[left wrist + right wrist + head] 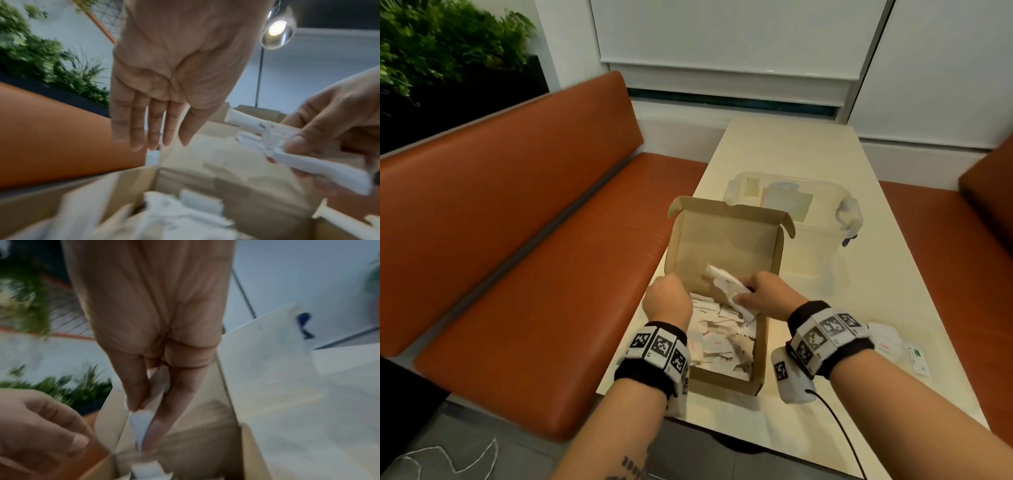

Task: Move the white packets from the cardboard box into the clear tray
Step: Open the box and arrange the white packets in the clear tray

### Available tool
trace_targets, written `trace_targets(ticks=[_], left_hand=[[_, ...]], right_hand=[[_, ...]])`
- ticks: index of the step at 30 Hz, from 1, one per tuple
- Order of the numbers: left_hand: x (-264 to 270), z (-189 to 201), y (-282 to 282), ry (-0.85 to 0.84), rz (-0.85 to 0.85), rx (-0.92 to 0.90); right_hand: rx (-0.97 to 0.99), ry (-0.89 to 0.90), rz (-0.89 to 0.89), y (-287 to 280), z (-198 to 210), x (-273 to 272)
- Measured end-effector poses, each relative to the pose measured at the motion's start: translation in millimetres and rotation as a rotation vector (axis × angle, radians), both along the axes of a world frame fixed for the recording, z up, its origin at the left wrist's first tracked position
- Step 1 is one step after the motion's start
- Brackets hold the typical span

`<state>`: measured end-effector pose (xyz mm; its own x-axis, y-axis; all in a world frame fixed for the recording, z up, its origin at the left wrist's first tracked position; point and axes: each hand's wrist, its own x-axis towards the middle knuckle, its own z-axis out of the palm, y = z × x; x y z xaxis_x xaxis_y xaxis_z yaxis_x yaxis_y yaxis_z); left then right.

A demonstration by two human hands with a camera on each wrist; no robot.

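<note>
An open cardboard box (760,346) stands on the table with its lid upright, and several white packets (717,346) lie loose inside it. My right hand (748,294) hovers over the box and grips a bundle of white packets (726,286) between thumb and fingers. The right wrist view shows that bundle (158,391) pinched in my fingers. At the box's left wall my left hand (669,287) holds nothing, and the left wrist view shows its fingers (137,129) straight. The clear tray (839,205), a plastic tub with some items inside, stands just behind the box.
An orange padded bench (517,240) runs along the left of the cream table (825,394), and another bench seat is at the right. Some white packets and a small box (890,346) lie on the table beside my right wrist. Green plants stand at the far left.
</note>
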<state>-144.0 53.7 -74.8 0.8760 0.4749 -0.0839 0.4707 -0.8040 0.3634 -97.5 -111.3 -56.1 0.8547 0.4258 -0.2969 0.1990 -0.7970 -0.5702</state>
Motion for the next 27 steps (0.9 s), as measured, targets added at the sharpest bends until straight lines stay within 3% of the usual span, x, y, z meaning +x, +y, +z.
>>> trace_targets(ticks=[3,6,8,10,12,18,27], left_hand=[[7.2,12.5,-27.4,-0.177,-0.08,-0.186],[11.9,21.6,-56.7,-0.319,-0.07,-0.674],[13.7,26.3,-75.6,-0.263,-0.037,-1.098],[16.0,26.6,-90.0,-0.153,-0.085,-1.331],[17.9,25.9,-104.3,-0.107,-0.142,-1.399],[24.3,23.6,-150.2,-0.163,-0.22,-1.367],[29.1,12.6,-199.8,-0.205,-0.164,-1.429]], right_hand=[[0.21,0.018,-0.108,-20.3,8.7,-2.4],[0.401,0.074,-0.166,-39.5,18.3,-8.7],[0.501,0.14,-0.164,-51.3,23.9,-13.5],[0.568,0.207,-0.149,-62.5,28.3,-17.8],[0.603,0.258,-0.158,-75.0,29.1,-20.7],[0.687,0.31,-0.285,-124.6,17.4,-27.5],[0.623,0.238,-0.531,-183.8,4.6,-35.5]])
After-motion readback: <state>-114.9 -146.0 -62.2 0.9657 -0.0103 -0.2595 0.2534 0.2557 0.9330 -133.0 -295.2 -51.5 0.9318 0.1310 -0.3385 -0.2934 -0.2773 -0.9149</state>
